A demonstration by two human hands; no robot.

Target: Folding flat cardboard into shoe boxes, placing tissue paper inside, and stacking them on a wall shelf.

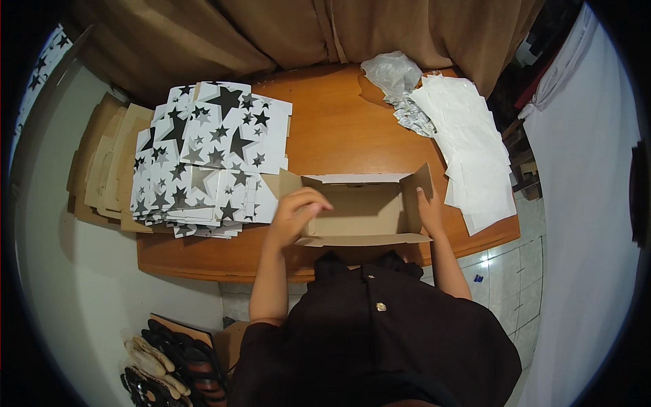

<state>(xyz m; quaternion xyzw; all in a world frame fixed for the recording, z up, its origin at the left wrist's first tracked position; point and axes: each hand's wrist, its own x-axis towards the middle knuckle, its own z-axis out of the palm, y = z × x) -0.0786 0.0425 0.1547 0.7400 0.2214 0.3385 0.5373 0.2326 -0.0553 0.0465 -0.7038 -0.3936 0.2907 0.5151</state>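
Note:
An open-topped cardboard box (359, 207), plain brown inside, rests near the table's front edge right before me. My left hand (298, 214) is at its left end, fingers bent together over the left wall and reaching a little inside. That hand covers most of the wall beneath it. At the other end, my right hand (429, 210) grips the right wall, thumb on the inner side and the other fingers hidden behind the board. Flaps stand up at both ends of the box.
Flat sheets with black and grey stars (217, 156) are piled left of the box. Brown cardboard pieces (112, 159) lean beyond them. On the right lie white paper sheets (471, 149) and a clear plastic bag (393, 73). Shoes (173, 366) sit low at the left.

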